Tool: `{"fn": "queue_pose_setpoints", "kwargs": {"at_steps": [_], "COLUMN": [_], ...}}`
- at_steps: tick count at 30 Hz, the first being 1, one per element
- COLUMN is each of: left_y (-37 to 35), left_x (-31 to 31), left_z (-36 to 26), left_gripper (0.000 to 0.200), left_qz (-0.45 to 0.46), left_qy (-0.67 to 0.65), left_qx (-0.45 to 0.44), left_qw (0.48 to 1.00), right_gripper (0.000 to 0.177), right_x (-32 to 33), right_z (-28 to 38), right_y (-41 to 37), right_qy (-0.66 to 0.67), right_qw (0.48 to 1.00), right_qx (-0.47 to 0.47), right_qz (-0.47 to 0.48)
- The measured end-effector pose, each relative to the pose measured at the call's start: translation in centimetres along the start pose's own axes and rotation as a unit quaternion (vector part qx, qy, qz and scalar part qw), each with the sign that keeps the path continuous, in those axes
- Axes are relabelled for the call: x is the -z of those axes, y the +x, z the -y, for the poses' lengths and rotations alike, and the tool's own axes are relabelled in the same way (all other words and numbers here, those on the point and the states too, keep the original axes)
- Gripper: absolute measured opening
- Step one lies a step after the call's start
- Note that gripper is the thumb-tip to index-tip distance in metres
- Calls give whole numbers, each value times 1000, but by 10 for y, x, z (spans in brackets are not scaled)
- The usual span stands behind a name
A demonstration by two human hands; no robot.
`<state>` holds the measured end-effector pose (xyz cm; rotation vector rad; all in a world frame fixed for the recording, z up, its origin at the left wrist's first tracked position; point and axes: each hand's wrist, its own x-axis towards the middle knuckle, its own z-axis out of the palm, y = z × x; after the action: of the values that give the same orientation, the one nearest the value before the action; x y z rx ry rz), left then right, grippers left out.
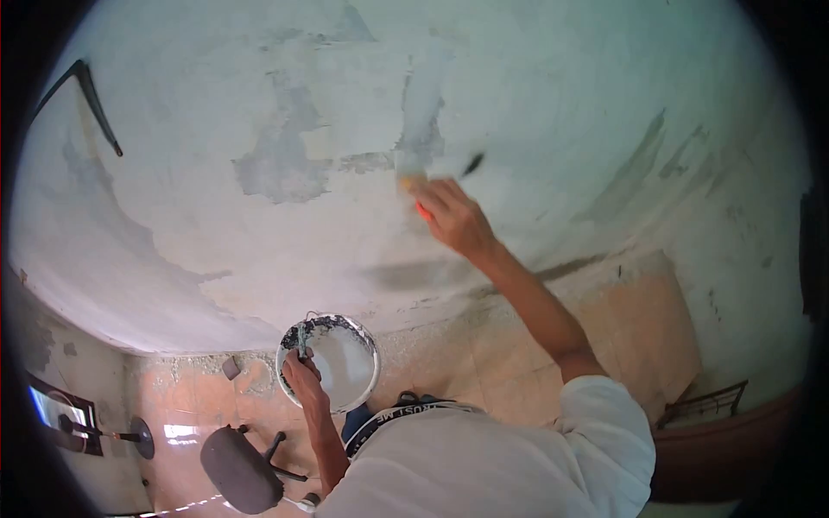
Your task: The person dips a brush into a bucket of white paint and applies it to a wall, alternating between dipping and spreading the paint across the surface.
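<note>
My right hand (pixel 458 220) is raised to the wall (pixel 553 129), its fingers wrapped round a tool with an orange and yellow handle (pixel 423 211). The tool's far end is at the lower edge of a grey patch; motion blur hides its exact kind. Down at the left, my left hand (pixel 302 373) is closed on the cord-wrapped handle (pixel 302 335) of a white bucket (pixel 376 367), right at its rim. Pale material shows inside the bucket, and dark smears mark its inner wall.
Grey patches (pixel 281 168) and rough plaster mark the wall. A dark bracket (pixel 91 95) sticks out at upper left. Behind the bucket stand an office chair (pixel 237 466) and a fan (pixel 142 438) on the tiled floor (pixel 509 380). A metal rack (pixel 704 404) is at right.
</note>
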<state>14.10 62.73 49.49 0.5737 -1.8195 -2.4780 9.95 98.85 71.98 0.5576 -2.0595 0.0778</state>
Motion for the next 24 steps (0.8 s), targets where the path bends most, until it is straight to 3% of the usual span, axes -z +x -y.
{"fn": "queue_pose_setpoints", "kwargs": {"at_steps": [2,8,11,13,17,21,22,24], "left_y": [0,4,5,10,17,23,26,31], "left_x": [-1,-13,-12,-8,-12,-11,-9,-2], "left_z": [8,20,19,26,31,29,27,31], "left_gripper": [46,49,50,49,50,50,50,50], "left_qz": [0,-15,-17,-28,-48,-26,-22,-12], "left_qy": [9,63,80,74,89,112,113,97], "left_qx": [-12,-30,-33,-33,-25,-44,-43,-13], "left_qw": [1000,997,996,996,995,992,992,995], "right_gripper": [39,44,41,38,32,31,31,37], "right_x": [2,64,36,0,-1,43,44,40], "right_z": [-5,-38,-49,-43,-36,-53,-52,-49], "right_y": [-7,107,96,46,45,137,145,150], "right_qy": [59,-89,-84,-91,48,-54,-58,-135], "right_qw": [997,981,986,992,998,991,991,960], "right_qx": [-36,52,54,87,18,41,39,110], "right_qz": [29,-167,-132,-28,26,-117,-115,-218]}}
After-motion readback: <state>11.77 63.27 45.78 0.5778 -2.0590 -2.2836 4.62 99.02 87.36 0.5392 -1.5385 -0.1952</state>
